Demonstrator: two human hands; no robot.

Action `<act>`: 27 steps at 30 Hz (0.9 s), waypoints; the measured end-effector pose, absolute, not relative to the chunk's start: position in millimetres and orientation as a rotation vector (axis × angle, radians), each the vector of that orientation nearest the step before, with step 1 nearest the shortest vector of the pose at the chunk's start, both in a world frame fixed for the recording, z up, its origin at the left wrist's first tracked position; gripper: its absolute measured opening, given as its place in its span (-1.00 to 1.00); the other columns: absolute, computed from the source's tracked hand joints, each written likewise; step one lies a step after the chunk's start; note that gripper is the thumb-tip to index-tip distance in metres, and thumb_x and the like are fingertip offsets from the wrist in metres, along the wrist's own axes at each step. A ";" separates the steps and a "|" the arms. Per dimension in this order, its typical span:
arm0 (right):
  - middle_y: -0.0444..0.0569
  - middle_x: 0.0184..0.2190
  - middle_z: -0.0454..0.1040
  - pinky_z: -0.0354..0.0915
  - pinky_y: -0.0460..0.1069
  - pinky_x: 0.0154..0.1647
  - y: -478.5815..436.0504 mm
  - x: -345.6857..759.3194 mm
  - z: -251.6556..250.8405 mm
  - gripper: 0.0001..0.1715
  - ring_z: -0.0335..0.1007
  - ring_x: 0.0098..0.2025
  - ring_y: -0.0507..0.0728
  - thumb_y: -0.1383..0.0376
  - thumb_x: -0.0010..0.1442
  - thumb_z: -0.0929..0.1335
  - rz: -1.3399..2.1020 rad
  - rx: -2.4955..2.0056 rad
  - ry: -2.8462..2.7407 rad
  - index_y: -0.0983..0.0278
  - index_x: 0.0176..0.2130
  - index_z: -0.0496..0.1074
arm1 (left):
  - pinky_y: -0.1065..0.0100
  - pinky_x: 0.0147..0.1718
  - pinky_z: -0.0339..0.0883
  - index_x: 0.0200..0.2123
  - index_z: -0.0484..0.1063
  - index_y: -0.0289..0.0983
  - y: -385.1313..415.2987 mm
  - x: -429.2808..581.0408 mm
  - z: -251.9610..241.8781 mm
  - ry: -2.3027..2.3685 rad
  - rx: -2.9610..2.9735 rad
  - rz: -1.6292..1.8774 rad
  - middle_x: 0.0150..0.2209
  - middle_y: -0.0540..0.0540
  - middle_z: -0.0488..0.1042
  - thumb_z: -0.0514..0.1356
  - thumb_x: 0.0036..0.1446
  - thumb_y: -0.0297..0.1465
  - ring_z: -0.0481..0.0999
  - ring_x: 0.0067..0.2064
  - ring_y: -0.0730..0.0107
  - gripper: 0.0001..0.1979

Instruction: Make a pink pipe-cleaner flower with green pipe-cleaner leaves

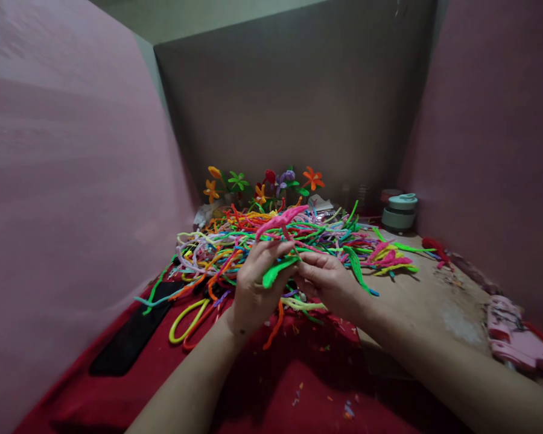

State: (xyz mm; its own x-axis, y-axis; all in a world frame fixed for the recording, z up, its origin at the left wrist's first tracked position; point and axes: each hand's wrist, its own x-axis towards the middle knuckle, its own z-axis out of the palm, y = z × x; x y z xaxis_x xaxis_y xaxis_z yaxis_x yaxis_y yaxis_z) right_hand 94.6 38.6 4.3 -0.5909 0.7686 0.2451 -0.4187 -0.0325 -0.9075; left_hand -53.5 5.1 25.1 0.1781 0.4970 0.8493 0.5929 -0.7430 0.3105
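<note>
Both hands meet in front of a heap of coloured pipe cleaners (pixel 235 241). My left hand (pixel 257 283) is closed around a pipe-cleaner flower (pixel 283 220) with pink petals and a green leaf (pixel 278 272). The pink part sticks up above the fingers, and the leaf lies across them. At the leaf's inner end, my right hand (pixel 323 277) is closed, with thumb and fingers pinching the flower's stem close to the left fingers. Most of the stem is hidden by the hands. A separate green pipe-cleaner leaf (pixel 355 268) lies just beyond the right wrist.
Finished pipe-cleaner flowers (pixel 262 181) stand behind the heap. A black phone-like slab (pixel 131 337) lies at left on red cloth (pixel 271 386). A pink glue gun (pixel 516 340) rests at right on a brown board (pixel 416 313). A green lidded cup (pixel 399 214) stands at back right.
</note>
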 end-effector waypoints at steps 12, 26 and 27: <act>-0.14 -0.50 0.48 0.29 -0.06 -0.36 71.0 135.7 50.5 -0.90 0.39 -0.42 0.01 0.34 -0.03 0.40 1.453 -0.220 -1.083 0.25 -0.38 0.42 | 0.30 -0.12 0.26 -0.07 0.32 -0.26 3.9 -29.2 6.2 -1.059 -2.838 -1.184 -0.15 -0.17 0.37 0.05 0.13 -0.50 0.33 -0.10 0.33 -0.72; -0.19 -0.50 0.49 0.34 -0.05 -0.30 119.6 232.4 52.0 -0.72 0.44 -0.40 0.02 0.23 -0.21 0.50 0.909 -0.488 -1.090 0.19 -0.41 0.46 | 0.20 -0.19 0.28 -0.07 0.32 -0.26 -9.5 -0.6 -6.4 -0.827 -2.903 -0.680 -0.14 -0.19 0.39 -0.03 0.15 -0.51 0.32 -0.14 0.27 -0.71; -0.18 -0.48 0.50 0.35 -0.04 -0.28 118.2 232.4 47.6 -0.71 0.44 -0.39 0.03 0.23 -0.22 0.51 0.915 -0.514 -1.090 0.19 -0.40 0.47 | 0.20 -0.20 0.28 -0.09 0.34 -0.27 -7.5 -1.9 -8.4 -0.827 -2.890 -0.710 -0.15 -0.19 0.40 -0.04 0.16 -0.51 0.33 -0.15 0.28 -0.72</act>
State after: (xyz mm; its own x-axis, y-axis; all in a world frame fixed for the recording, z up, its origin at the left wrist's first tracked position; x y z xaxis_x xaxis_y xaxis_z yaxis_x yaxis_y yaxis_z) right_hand 232.4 118.2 47.6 0.1666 0.8343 0.5255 -0.3732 0.5466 -0.7496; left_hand -1.9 -7.5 -8.4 0.7511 0.4885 0.4440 0.5128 -0.8553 0.0735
